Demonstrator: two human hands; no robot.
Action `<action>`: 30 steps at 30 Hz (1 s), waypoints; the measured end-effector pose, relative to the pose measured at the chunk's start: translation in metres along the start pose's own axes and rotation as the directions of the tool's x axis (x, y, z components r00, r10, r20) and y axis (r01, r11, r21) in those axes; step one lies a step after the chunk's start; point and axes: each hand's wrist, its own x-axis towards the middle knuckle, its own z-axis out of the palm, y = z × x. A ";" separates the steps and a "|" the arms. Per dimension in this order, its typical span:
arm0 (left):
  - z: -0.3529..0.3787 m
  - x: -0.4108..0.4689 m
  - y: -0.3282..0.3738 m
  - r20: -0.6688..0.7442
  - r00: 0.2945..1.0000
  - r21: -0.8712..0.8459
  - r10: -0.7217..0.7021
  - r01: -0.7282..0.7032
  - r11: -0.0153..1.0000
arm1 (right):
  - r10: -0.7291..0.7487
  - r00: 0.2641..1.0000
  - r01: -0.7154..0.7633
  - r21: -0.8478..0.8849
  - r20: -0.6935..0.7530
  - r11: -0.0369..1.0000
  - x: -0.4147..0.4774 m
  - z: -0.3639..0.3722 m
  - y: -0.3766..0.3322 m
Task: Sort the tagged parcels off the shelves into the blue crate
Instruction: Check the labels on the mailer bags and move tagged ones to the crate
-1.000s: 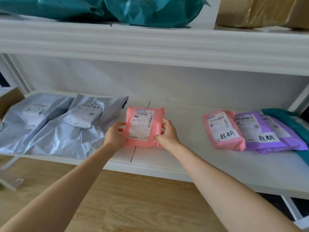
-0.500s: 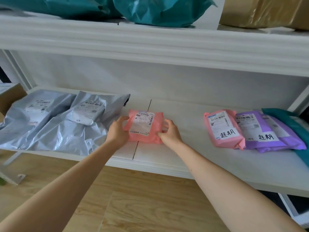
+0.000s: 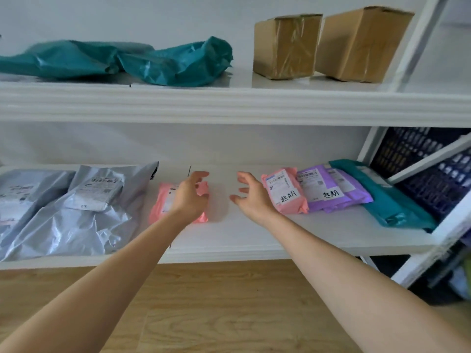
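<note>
A small pink parcel (image 3: 163,202) lies flat on the lower white shelf (image 3: 254,233). My left hand (image 3: 190,196) hovers over its right part with fingers spread, holding nothing. My right hand (image 3: 251,196) is open too, to the right of that parcel and just left of a second pink parcel (image 3: 285,191) that bears a handwritten white tag. A purple parcel (image 3: 331,187) with the same kind of tag lies beside it. A dark blue crate (image 3: 428,169) shows behind the shelf frame at the right.
Grey mailer bags (image 3: 71,207) fill the shelf's left end. A teal bag (image 3: 392,200) lies at its right end. The upper shelf carries teal bags (image 3: 142,59) and two cardboard boxes (image 3: 328,44). Wooden floor (image 3: 229,301) lies below.
Both hands set the small pink parcel down on the shelf and let go. The right hand has moved right toward the tagged pink parcel. The view has tilted up.
</note>
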 end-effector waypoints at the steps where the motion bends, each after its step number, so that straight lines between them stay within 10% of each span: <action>1: 0.006 0.000 0.007 0.013 1.000 -0.013 0.014 -0.014 1.000 | -0.001 1.000 0.001 -0.001 -0.016 1.000 0.000 -0.011 0.000; 30: 0.204 0.055 0.041 0.266 0.942 -0.034 -0.207 0.224 0.974 | 0.135 0.991 -0.134 -0.106 -0.005 0.985 0.054 -0.150 0.137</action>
